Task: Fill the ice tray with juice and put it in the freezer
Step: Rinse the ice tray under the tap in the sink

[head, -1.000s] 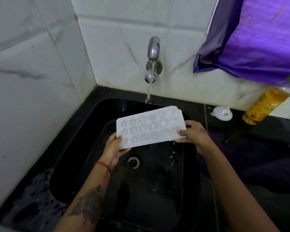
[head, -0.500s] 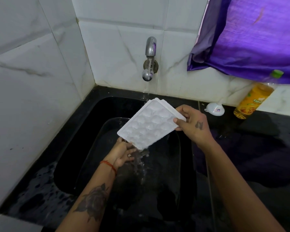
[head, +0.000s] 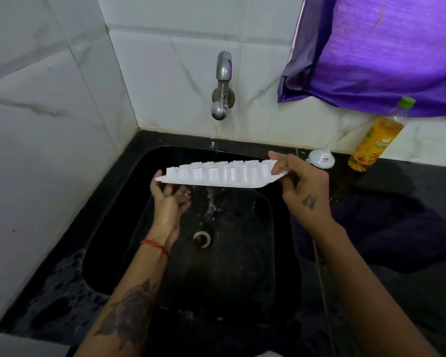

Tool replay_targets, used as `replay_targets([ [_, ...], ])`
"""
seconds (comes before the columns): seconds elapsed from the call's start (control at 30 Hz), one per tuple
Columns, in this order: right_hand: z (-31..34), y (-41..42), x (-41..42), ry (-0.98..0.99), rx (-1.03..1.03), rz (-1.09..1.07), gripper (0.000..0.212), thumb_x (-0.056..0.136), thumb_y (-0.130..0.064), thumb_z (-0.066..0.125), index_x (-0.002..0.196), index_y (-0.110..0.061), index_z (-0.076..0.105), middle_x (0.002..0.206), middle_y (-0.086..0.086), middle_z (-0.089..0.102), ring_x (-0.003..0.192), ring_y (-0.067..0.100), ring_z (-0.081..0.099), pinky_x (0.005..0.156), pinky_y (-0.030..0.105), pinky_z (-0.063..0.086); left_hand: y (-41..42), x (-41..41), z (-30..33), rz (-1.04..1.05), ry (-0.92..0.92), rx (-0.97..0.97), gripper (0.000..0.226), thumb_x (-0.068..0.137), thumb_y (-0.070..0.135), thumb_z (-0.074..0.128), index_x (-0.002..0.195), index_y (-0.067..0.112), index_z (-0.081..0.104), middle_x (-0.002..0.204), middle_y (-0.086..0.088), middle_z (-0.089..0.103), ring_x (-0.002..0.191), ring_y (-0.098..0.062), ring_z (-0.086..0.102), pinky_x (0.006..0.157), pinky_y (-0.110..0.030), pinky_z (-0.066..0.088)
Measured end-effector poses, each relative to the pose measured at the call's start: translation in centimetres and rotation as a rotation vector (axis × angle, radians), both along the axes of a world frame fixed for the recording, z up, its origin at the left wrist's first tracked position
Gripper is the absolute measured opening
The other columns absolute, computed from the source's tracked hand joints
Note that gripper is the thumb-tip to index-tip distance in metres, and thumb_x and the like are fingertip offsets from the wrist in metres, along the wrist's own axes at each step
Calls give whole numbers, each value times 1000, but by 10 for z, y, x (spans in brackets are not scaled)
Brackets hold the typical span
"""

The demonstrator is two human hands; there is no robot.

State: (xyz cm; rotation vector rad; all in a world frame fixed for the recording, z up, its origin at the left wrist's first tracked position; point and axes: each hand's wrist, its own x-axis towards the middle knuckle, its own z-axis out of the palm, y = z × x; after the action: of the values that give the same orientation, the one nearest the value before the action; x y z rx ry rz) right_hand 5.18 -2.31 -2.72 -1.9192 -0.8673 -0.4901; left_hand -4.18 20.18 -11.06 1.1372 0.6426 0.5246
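Tray (head: 218,175): white, upside down, held level above the sink (head: 281,228), below the tap (head: 222,86).
Right hand (head: 303,188): pinches the tray's right end.
Left hand (head: 169,199): fingers relaxed, thumb tip at the tray's left edge, palm beneath.
Water: drops falling under the tray.
Counter, right: funnel (head: 321,158), bottle (head: 373,140) with green cap.
Overhead: purple cloth (head: 384,52).
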Motion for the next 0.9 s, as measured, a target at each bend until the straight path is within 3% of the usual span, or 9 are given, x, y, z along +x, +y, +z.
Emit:
replay_targets([
  [0.1,-20,-1,-7,9,-19,-26,31,72,20,47,81,-4,64,107,2,69,100,19,67,86,25,53,0,-8,-6,-52,63,60,76,83,-16,38,136,37,25,119,16,55,104,-3,56,75,-26,49],
  [0.2,-40,-2,-18,137,-108,-1,26,74,22,50,79,1,64,94,7,72,104,21,66,90,37,54,-4,-21,-19,-148,227,8,69,83,-14,36,131,35,30,111,12,55,86,-8,55,69,-31,46],
  [0.27,-39,-2,-21,113,-65,-25,26,76,21,52,87,2,67,90,12,72,99,20,67,88,43,55,-2,-23,-17,-158,217,12,71,79,-16,34,125,38,34,113,12,56,83,-10,53,69,-32,46],
  [0.37,-27,4,-21,5,102,-92,37,74,25,46,95,3,67,93,19,71,98,15,67,96,42,51,8,-13,4,-116,55,51,82,74,-20,34,110,53,38,119,16,54,101,-7,53,71,-28,49],
  [0.5,-29,5,-24,36,45,-78,38,70,25,44,93,7,67,94,19,71,97,21,67,98,34,49,10,-12,8,-178,70,114,86,73,-23,40,122,48,32,128,16,46,120,-11,45,81,-32,51],
  [0.57,-39,-2,-30,99,-47,-65,29,74,22,48,91,6,66,100,15,71,99,21,67,94,37,52,8,-22,-9,-170,111,87,81,71,-24,40,120,41,39,116,18,53,119,-16,50,78,-34,52],
  [0.67,-52,-9,-35,90,60,-28,36,71,25,45,95,9,65,94,20,70,96,16,66,101,40,47,5,-34,-30,-118,96,68,85,67,-24,45,120,43,46,106,19,62,96,-2,64,63,-24,55],
  [0.83,-65,-30,-30,311,-224,5,11,83,0,57,80,-11,58,88,10,72,80,26,68,67,40,53,-18,-39,-46,-56,186,54,83,70,-23,45,134,29,36,117,1,56,103,-16,57,73,-34,50],
  [0.9,-65,-44,-23,322,-198,-44,19,81,-5,62,75,-20,51,74,-2,67,70,20,64,59,32,49,-32,-36,-39,-50,217,73,78,76,-19,50,135,30,34,113,0,59,98,-17,61,66,-34,52],
])
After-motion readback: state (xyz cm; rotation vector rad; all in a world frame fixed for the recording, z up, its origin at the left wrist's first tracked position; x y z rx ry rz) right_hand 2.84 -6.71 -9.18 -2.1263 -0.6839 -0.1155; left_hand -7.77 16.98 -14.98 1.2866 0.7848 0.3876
